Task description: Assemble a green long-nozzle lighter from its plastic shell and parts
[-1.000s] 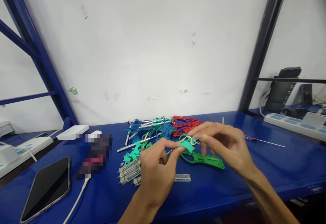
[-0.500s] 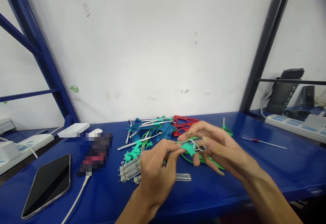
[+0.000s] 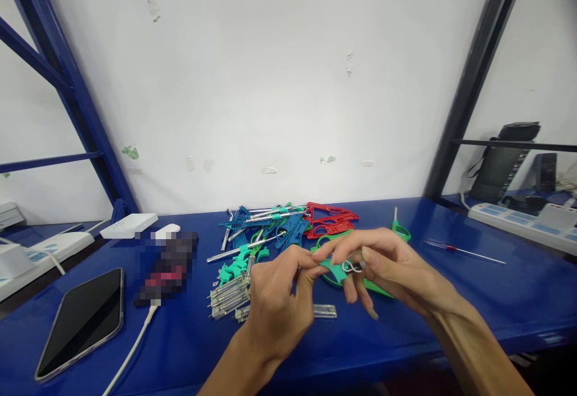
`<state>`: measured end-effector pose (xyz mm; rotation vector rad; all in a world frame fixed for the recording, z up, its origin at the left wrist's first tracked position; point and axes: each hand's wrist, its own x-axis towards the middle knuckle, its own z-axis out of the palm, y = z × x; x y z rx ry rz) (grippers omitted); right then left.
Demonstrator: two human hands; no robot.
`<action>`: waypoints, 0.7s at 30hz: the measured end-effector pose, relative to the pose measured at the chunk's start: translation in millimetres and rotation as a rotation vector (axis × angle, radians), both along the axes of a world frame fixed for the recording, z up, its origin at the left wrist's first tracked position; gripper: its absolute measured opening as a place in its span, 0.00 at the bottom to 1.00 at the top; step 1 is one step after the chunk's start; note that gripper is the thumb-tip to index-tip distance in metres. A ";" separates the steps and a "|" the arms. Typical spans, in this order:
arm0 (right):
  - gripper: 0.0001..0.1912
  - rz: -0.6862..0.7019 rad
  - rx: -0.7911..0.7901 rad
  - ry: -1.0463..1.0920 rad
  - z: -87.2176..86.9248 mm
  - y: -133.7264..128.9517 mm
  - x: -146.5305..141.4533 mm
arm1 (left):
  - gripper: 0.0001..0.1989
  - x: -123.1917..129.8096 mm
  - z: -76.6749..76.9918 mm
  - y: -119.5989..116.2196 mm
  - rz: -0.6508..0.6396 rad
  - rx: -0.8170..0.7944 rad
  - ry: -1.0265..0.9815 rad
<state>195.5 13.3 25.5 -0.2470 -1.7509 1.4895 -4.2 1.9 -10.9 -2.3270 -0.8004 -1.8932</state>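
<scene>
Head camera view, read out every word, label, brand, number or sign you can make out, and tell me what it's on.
No text can be read.
Green piece in the left hand: no lettering visible.
Phone: dark screen, no text visible.
Power strip at far right: any print is too small or blurred to read.
Pixelated item: obscured, nothing readable.

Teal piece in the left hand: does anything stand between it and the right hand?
A bent wire shows between the teal piece and the right thumb; nothing visible separates the piece from the right fingers above.
</scene>
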 end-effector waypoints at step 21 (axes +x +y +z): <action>0.14 -0.034 -0.017 -0.032 -0.7 3.0 7.4 | 0.07 -0.8 -1.1 5.1 0.047 -0.006 0.023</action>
